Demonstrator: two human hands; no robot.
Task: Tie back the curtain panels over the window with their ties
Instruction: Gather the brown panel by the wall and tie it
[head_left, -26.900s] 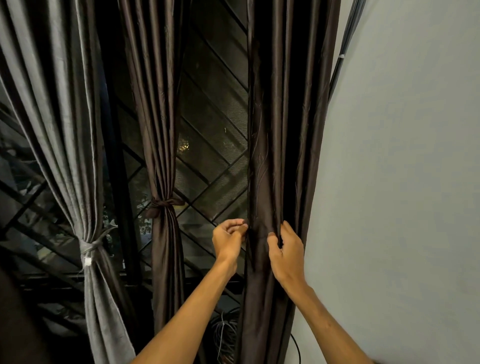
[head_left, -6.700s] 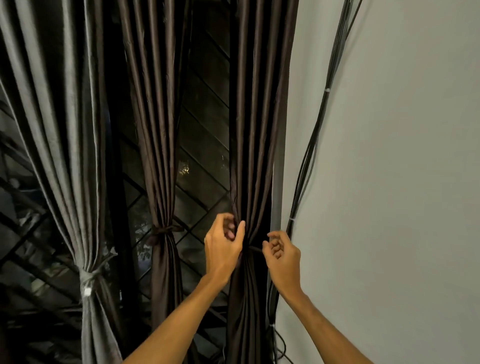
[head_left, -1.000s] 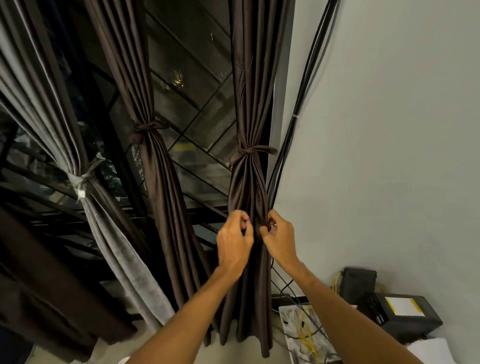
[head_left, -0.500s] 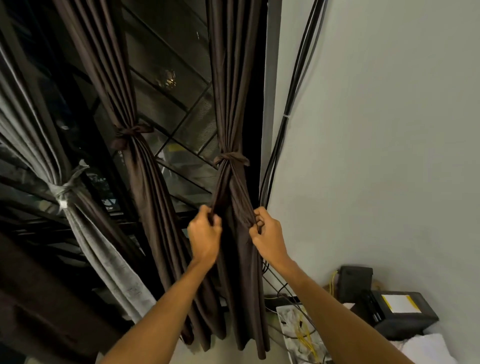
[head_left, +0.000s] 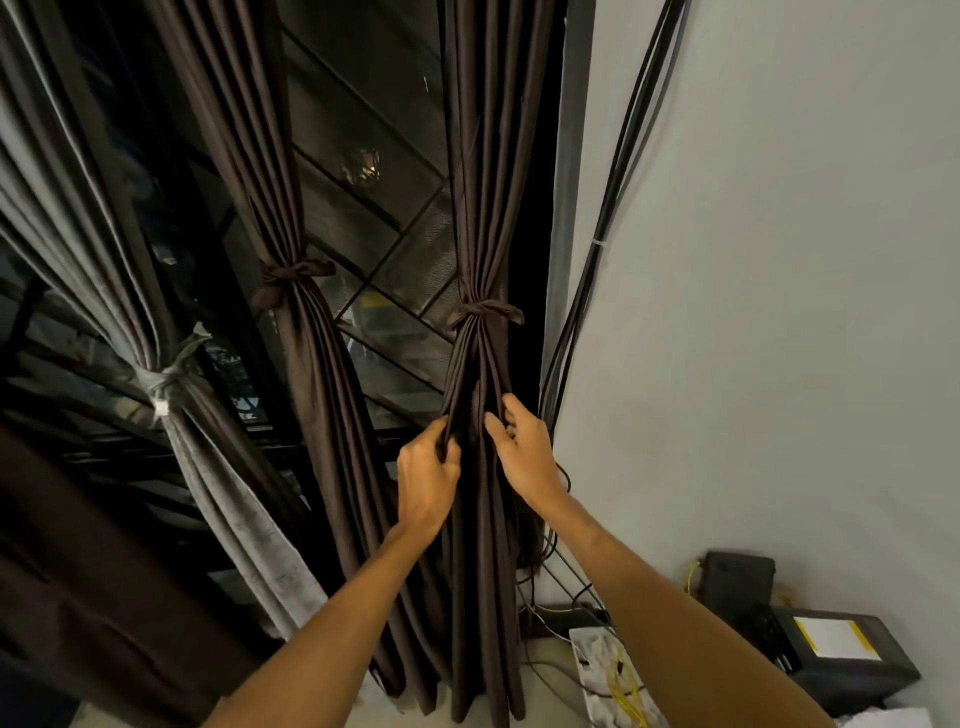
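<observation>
Change: 26.9 s ago the right panel (head_left: 483, 156) hung loose with no tie. 6.7 s ago both hands were working at tie height. By 1.0 s ago the knot was in. Now the right tie (head_left: 485, 312) sits knotted round the panel, centre-right of the frame, and both hands are below it on the gathered cloth. 0.5 s ago the hands were out at the panel's two edges; now they are closer in, near its middle folds.

Left hand (head_left: 426, 478): fingers (head_left: 447, 441) curled, clamped on a fold at the panel's left side. Right hand (head_left: 524, 452): thumb and fingers (head_left: 498, 423) pinched together on a fold just right of that. Neither touches the tie.

Other panels: mid panel (head_left: 311, 364) with mid tie (head_left: 293, 273) knotted, centre-left. Grey panel (head_left: 104, 234) with grey tie (head_left: 166, 384) knotted, left edge. The dark window (head_left: 374, 130) shows between the panels.

Meaning, as a judgement: all three panels in view are tied back, so the tying looks done. This reads as dressing the pleats under the last knot. Any panel off-frame cannot be checked.

Writing: none readable. The grey tie carries a small white tag, with no text legible. A black box (head_left: 852, 660) at lower right has a white label with a yellow stripe, too small to read. A smaller black box (head_left: 740, 577) sits behind it, with no marking seen. Cables (head_left: 623, 156) run down the wall (head_left: 779, 260) just beside the right panel. A white board (head_left: 613, 680) with yellow wires lies at bottom right.
</observation>
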